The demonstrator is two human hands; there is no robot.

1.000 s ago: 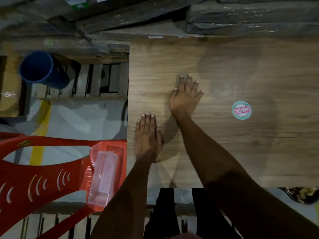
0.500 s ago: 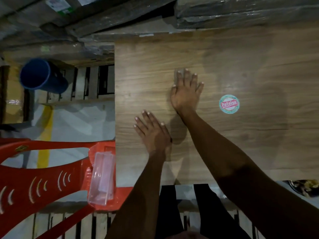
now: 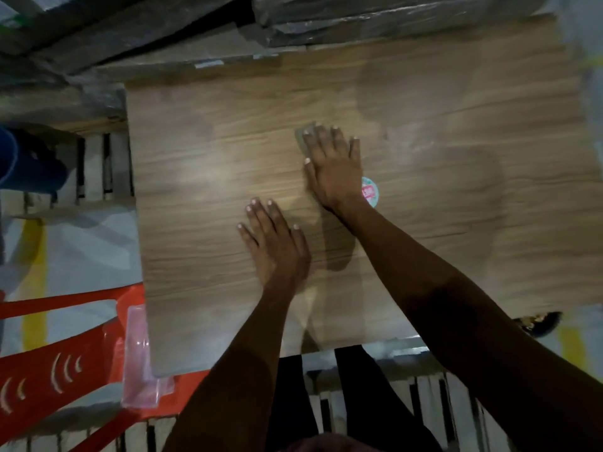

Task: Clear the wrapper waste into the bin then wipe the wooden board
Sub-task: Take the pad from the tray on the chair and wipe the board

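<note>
Nearest, at about 7 o'clock, a clear plastic box (image 3: 143,357) lies on the seat of a red plastic chair (image 3: 58,363), tucked against the near-left corner of the wooden board (image 3: 208,164). The board fills the middle of the scene, with stacked planks beyond its far edge.

The left hand (image 3: 274,243) rests palm-down on the board just left of centre, its fingers straight and a little spread, pointing toward 11 o'clock; its grip is slack and it has hold of nothing. Just beyond it, toward 1 o'clock, the right hand (image 3: 332,164) also lies flat on the board, fingers straight and pressing down on a small greyish wiping pad (image 3: 305,133), of which only a corner shows past the fingertips; that grip is opened out flat too, bearing on the pad rather than curling round it. A round teal and pink sticker (image 3: 371,192) sits on the board, half hidden by the right wrist.

Far left, at 9 o'clock, a blue bin (image 3: 19,161) stands off the board, well apart from both hands. At 4 o'clock, past the board's near-right corner, a dark dish (image 3: 540,322) is partly seen.
</note>
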